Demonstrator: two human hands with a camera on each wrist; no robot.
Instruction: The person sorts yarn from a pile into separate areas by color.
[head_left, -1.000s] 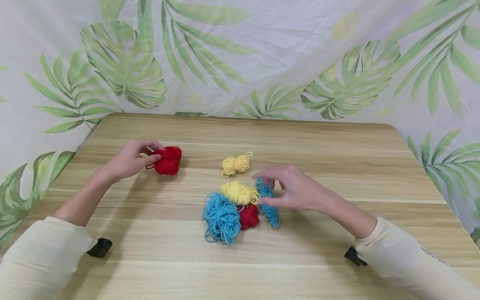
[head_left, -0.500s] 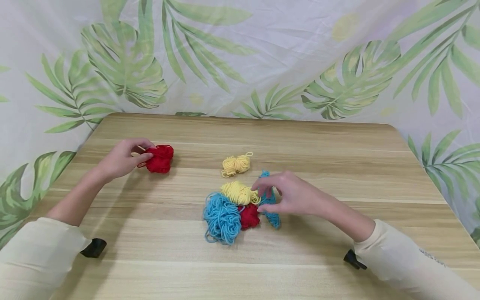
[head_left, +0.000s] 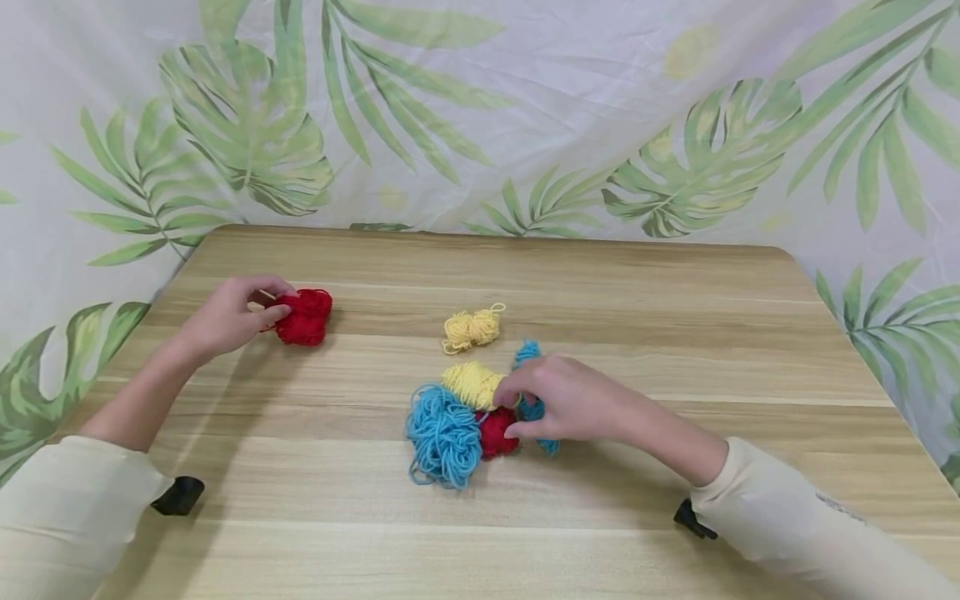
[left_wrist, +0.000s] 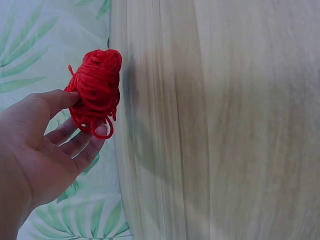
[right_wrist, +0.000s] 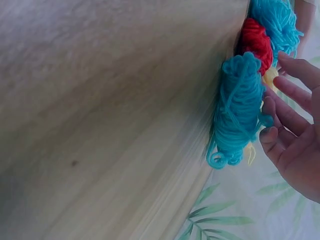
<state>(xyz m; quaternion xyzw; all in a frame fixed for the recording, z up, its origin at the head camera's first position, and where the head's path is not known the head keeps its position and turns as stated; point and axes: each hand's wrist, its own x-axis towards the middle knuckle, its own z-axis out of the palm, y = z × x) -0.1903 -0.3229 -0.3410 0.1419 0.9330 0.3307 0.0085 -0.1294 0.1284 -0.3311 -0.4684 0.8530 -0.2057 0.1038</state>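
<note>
**My left hand [head_left: 232,315] draws the red skein [head_left: 304,317] farther left**

Compared with a moment ago, the red skein sits nearer the frame's left side, pinched between my thumb and fingers; whether it touches the table [head_left: 637,304] I cannot tell. My right hand [head_left: 567,402] has come down at centre, to the second red skein [head_left: 492,436]. Its fingers are bent but parted, and I see no firm hold. So one red is well apart from the group, and the other looks within reach.

The loose blue ball [head_left: 443,436] crowds that second red from the left, the pale yellow skein [head_left: 468,383] from above; strands could snag. The long blue skein [right_wrist: 239,112] lies under my right hand. Bare wood stretches across the upper and lower frame; the table's left edge is the nearer one to my left hand.
</note>
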